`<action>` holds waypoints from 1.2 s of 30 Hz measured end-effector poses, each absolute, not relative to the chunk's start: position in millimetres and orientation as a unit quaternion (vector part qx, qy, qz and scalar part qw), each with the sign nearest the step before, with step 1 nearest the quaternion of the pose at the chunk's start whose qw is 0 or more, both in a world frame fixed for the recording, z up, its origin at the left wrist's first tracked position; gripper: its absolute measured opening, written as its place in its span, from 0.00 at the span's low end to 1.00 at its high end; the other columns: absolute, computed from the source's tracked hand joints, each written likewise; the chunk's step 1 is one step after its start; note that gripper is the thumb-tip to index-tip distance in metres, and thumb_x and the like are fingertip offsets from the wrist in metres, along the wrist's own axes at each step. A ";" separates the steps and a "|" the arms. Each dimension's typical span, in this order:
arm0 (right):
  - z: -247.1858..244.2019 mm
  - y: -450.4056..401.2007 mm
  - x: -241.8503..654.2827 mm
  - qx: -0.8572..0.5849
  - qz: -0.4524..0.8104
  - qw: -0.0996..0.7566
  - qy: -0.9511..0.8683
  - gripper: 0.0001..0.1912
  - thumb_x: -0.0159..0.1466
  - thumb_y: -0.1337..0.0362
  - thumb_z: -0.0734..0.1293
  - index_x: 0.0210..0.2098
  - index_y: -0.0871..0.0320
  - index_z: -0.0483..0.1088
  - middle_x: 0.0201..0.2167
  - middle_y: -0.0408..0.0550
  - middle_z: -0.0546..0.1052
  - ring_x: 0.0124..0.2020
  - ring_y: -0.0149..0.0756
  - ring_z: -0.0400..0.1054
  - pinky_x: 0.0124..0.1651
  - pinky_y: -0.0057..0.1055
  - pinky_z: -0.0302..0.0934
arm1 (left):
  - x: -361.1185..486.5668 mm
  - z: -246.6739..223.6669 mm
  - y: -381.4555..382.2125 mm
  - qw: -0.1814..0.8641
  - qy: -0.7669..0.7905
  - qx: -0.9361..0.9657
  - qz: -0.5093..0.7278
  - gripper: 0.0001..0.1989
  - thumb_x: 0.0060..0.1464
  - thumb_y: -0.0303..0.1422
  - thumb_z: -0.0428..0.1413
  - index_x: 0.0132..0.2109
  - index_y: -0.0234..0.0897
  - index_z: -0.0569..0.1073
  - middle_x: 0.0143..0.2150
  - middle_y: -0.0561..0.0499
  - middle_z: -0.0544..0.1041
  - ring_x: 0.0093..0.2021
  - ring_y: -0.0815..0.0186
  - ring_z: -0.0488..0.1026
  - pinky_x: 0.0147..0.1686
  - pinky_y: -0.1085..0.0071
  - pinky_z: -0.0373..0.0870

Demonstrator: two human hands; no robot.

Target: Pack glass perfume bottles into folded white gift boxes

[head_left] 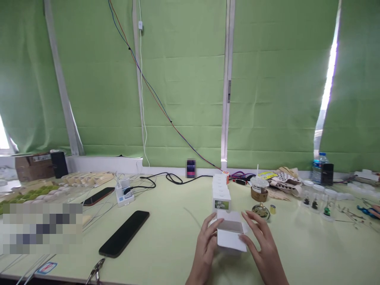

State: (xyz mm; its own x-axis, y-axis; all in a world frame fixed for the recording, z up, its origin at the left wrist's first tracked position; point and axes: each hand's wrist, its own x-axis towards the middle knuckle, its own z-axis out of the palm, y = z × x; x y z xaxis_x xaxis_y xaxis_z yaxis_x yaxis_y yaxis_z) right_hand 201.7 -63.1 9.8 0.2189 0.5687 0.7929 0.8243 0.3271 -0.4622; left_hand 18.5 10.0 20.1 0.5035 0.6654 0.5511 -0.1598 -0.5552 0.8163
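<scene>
A small white cardboard box (231,240) with its top flaps raised sits between my two hands near the table's front. My left hand (205,241) grips the box's left side, its fingertips at the open edge. On the right, the thumb of my right hand (261,243) presses the near flap while its fingers curve along the far right corner. What lies inside the box cannot be made out. Just beyond it, several white boxes (221,194) stand in a row, the nearest with a plant picture (221,205) on its front.
Left lie a black phone (124,233), pliers (95,270) and a power strip (124,194) with cables. Right of the boxes are a drink cup (259,188), a round tin (261,211) and clear jars (317,197). Another person's hand (376,210) shows by blue-handled scissors (367,211).
</scene>
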 end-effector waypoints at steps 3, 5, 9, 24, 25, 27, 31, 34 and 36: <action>4.7 -56.2 204.0 -0.530 -0.171 0.497 -0.665 0.25 0.66 0.67 0.58 0.61 0.42 0.58 0.59 0.45 0.65 0.59 0.46 0.59 0.57 0.44 0.58 | 21.7 22.5 11.6 0.427 0.203 0.746 0.469 0.23 0.62 0.46 0.41 0.58 0.45 0.68 0.66 0.47 0.56 0.62 0.52 0.59 0.59 0.58 0.59; 1.7 -51.9 206.1 -0.527 -0.138 0.477 -0.690 0.25 0.67 0.67 0.56 0.63 0.44 0.55 0.62 0.44 0.63 0.61 0.44 0.56 0.59 0.43 0.56 | 25.7 24.5 10.2 0.396 0.232 0.758 0.463 0.23 0.61 0.45 0.45 0.61 0.47 0.64 0.68 0.49 0.52 0.64 0.52 0.55 0.60 0.59 0.57; -6.5 -46.5 201.0 -0.562 -0.003 0.508 -0.653 0.23 0.68 0.61 0.53 0.62 0.49 0.56 0.61 0.45 0.63 0.62 0.41 0.56 0.61 0.40 0.54 | 35.3 28.2 6.1 0.332 0.269 0.786 0.446 0.27 0.59 0.42 0.50 0.64 0.49 0.55 0.69 0.50 0.46 0.63 0.53 0.58 0.57 0.62 0.62; 1.0 -39.4 142.2 -0.541 0.273 0.702 -0.374 0.39 0.60 0.38 0.55 0.60 0.58 0.48 0.53 0.57 0.67 0.51 0.46 0.65 0.51 0.37 0.61 | 77.9 9.1 -12.4 0.516 0.299 0.570 0.565 0.28 0.58 0.51 0.46 0.56 0.36 0.59 0.51 0.40 0.70 0.48 0.56 0.71 0.45 0.66 0.68; 1.0 -39.4 143.7 -0.538 0.285 0.697 -0.378 0.39 0.59 0.37 0.54 0.59 0.59 0.48 0.52 0.57 0.68 0.50 0.46 0.66 0.51 0.38 0.62 | 80.2 8.3 -12.4 0.514 0.300 0.565 0.571 0.28 0.58 0.52 0.46 0.56 0.36 0.59 0.52 0.40 0.70 0.49 0.56 0.70 0.46 0.65 0.68; -0.3 -39.6 147.7 -0.532 0.296 0.686 -0.400 0.39 0.58 0.36 0.54 0.57 0.59 0.50 0.50 0.58 0.70 0.50 0.45 0.66 0.52 0.38 0.61 | 82.5 6.0 -10.9 0.497 0.305 0.569 0.579 0.28 0.58 0.52 0.46 0.57 0.36 0.59 0.53 0.40 0.69 0.51 0.56 0.69 0.49 0.65 0.66; -7.2 -39.1 156.0 -0.517 0.307 0.669 -0.437 0.36 0.60 0.38 0.55 0.58 0.56 0.49 0.51 0.56 0.71 0.50 0.44 0.67 0.53 0.39 0.61 | 79.1 2.6 -5.2 0.469 0.312 0.602 0.566 0.28 0.59 0.52 0.44 0.57 0.36 0.57 0.55 0.40 0.66 0.54 0.56 0.66 0.53 0.63 0.62; -13.0 -33.0 161.0 -0.515 0.301 0.664 -0.451 0.36 0.61 0.40 0.56 0.60 0.55 0.46 0.51 0.55 0.71 0.50 0.44 0.68 0.53 0.40 0.61 | 71.4 5.7 2.2 0.472 0.296 0.629 0.542 0.28 0.58 0.52 0.44 0.56 0.37 0.57 0.54 0.41 0.66 0.53 0.57 0.66 0.52 0.64 0.62; -16.0 -24.6 163.5 -0.508 0.288 0.663 -0.469 0.36 0.62 0.41 0.56 0.61 0.55 0.46 0.52 0.55 0.71 0.52 0.43 0.67 0.55 0.39 0.60 | 64.9 9.9 10.9 0.471 0.282 0.651 0.524 0.27 0.58 0.51 0.45 0.56 0.36 0.57 0.53 0.41 0.67 0.51 0.57 0.67 0.51 0.64 0.63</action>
State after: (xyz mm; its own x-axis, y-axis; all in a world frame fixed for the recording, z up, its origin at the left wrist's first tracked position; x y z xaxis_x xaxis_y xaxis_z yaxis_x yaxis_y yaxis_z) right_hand 163.5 -24.6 -16.0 0.3939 0.8581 0.3295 0.0955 0.3184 -0.9431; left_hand 64.9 10.9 9.9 0.2915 0.8608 0.4171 -0.1266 -0.3975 0.9088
